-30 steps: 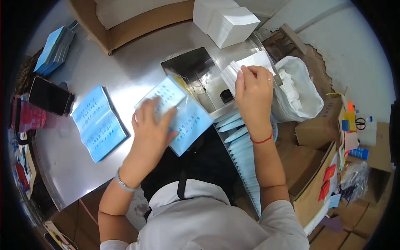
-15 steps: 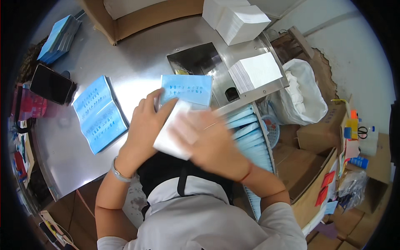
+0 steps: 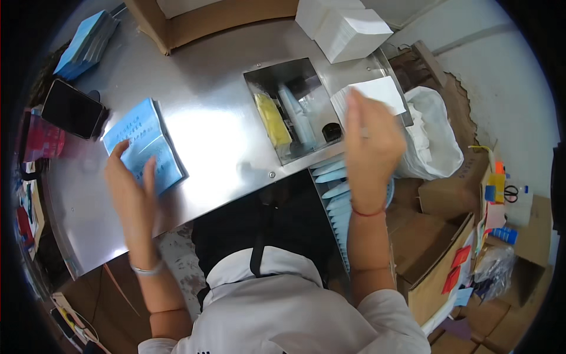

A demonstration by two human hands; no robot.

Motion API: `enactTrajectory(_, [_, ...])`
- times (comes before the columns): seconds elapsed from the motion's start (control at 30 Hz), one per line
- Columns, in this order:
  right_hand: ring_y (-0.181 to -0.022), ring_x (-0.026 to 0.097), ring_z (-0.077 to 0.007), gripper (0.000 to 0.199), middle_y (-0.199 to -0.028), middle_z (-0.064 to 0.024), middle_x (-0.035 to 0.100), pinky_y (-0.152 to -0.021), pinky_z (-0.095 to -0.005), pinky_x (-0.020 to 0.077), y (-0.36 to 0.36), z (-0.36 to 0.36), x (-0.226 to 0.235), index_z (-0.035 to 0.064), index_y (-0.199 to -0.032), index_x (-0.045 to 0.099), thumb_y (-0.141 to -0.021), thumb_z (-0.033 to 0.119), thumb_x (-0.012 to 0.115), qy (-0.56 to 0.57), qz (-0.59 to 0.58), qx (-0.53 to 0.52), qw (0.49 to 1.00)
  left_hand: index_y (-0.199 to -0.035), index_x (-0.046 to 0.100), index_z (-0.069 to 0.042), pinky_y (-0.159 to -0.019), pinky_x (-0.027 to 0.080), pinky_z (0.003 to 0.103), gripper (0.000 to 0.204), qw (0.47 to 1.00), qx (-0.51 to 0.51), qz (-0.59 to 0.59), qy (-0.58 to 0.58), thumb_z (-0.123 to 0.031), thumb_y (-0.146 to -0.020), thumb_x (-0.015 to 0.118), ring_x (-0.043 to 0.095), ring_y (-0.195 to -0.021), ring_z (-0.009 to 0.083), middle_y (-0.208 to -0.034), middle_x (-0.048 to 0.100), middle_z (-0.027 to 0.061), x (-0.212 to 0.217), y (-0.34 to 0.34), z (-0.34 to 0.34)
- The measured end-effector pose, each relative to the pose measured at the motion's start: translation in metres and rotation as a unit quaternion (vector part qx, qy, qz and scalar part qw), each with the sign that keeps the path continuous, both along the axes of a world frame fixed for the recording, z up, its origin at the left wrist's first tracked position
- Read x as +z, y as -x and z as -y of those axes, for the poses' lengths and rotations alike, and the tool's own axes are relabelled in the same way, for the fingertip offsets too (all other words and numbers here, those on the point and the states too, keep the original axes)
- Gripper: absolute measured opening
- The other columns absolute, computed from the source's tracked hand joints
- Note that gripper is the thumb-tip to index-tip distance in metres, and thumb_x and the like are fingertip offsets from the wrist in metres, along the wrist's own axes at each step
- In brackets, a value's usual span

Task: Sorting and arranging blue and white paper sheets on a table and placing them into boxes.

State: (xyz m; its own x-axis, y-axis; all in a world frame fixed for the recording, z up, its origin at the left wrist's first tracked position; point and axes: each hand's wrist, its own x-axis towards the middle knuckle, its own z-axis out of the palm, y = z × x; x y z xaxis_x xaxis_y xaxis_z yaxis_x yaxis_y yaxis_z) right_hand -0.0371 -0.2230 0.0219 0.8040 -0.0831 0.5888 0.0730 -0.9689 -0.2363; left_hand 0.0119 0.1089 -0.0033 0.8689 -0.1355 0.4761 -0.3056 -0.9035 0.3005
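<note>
Pink container (image 3: 44, 143) stands well out to the left of the left hand, past a dark phone (image 3: 72, 110) propped at a tilt. Beyond the hand, up and to the left, a pile of blue packets (image 3: 85, 46) sits near the table's far corner.

The left hand (image 3: 132, 186), with a silver bracelet (image 3: 147, 271) at its wrist, has thumb and fingers spread wide over a blue packet (image 3: 147, 134). That packet lies flat on the metal table (image 3: 215, 127), partly covered by the hand and showing mostly beyond the fingertips. Whether the fingers press on it, I cannot tell.

Ahead and to the right of the left hand is a cardboard box (image 3: 233, 20). Between the two hands, a sunken tray (image 3: 309, 68) holds a yellow packet (image 3: 272, 121) and a long pale-blue object (image 3: 298, 115). Just left of the right forearm, below the table edge, runs a row of light-blue packets (image 3: 340, 206).

Tall white paper piles (image 3: 354, 36) stand beyond the right hand (image 3: 378, 144), which is blurred and raised beside a smaller white stack (image 3: 387, 97); a red string (image 3: 368, 213) circles its wrist. Its fingers look drawn together, but I cannot tell whether they hold anything. A white bag (image 3: 439, 147) stands to its right, with scissors (image 3: 511, 193) farther out.
</note>
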Motion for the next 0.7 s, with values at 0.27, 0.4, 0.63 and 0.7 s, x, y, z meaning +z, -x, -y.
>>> enactTrajectory(0.27, [-0.092, 0.053, -0.0309, 0.020, -0.098, -0.0128, 0.058, -0.083, -0.0421, 0.0456, 0.000, 0.030, -0.001, 0.0001, -0.102, 0.071, -0.084, 0.006, 0.066, 0.022, -0.022, -0.085, 0.996, -0.087, 0.058, -0.005, -0.086, 0.042, 0.049, 0.022, 0.998, -0.068, 0.012, 0.001, -0.018, -0.081, 0.074, 0.054, -0.101, 0.0382, -0.114, 0.058, 0.0191, -0.010, -0.007, 0.027])
enactTrajectory(0.4, [-0.096, 0.053, -0.0319, 0.024, -0.102, -0.0128, 0.059, -0.086, -0.0425, 0.0456, 0.006, 0.057, 0.010, -0.0001, -0.104, 0.071, -0.080, 0.003, 0.065, -0.005, -0.060, -0.028, 0.998, -0.092, 0.055, -0.003, -0.109, 0.033, 0.061, 0.032, 0.963, -0.250, -0.087, -0.047, -0.025, -0.080, 0.075, 0.035, -0.135, 0.0518, -0.139, 0.045, 0.0286, -0.020, 0.038, 0.113])
enactTrajectory(0.63, [-0.112, 0.060, -0.0318, 0.030, -0.116, -0.0092, 0.066, -0.107, -0.0537, 0.0389, 0.046, -0.062, 0.004, 0.0140, -0.111, 0.071, -0.085, 0.009, 0.058, 0.090, -0.122, 0.295, 0.943, -0.119, 0.059, -0.002, -0.101, 0.038, 0.049, 0.049, 0.954, -0.279, -0.103, -0.028, -0.009, -0.072, 0.068, 0.046, -0.127, 0.0397, -0.141, 0.048, 0.0183, -0.013, 0.034, 0.084])
enactTrajectory(0.7, [-0.110, 0.060, -0.0261, 0.031, -0.112, -0.0091, 0.065, -0.106, -0.0608, 0.0354, 0.048, -0.072, -0.023, 0.0120, -0.109, 0.071, -0.079, 0.013, 0.062, 0.033, -0.112, 0.301, 0.947, -0.118, 0.057, -0.004, -0.098, 0.035, 0.047, 0.053, 0.958, -0.259, -0.109, -0.051, -0.013, -0.068, 0.073, 0.044, -0.125, 0.0368, -0.140, 0.047, 0.0164, -0.013, 0.027, 0.078])
